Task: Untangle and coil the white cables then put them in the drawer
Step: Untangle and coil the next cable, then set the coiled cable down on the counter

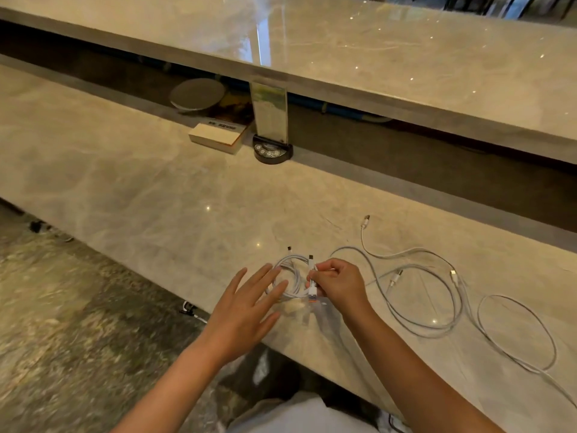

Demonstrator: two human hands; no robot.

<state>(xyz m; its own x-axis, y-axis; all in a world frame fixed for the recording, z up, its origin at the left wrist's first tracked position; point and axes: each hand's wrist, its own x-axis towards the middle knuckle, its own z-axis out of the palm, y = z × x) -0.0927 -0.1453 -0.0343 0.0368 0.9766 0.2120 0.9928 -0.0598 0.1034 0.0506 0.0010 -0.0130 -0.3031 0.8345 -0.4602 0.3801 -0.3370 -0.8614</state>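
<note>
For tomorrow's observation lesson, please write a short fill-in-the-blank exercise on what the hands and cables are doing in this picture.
1. The right hand pinches the coiled cable while the left hand is ____.
2. The connector beside the right hand's fingers has an ____ tip.
3. The loose cables lie to the ____ of the coil.
4. All cables rest on a marble ____.

Missing words: open; orange; right; counter

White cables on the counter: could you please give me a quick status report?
Right hand pinching coiled cable; left hand open, fingers over the coil. Loose cables still uncoiled to the right. No drawer in view.
</note>
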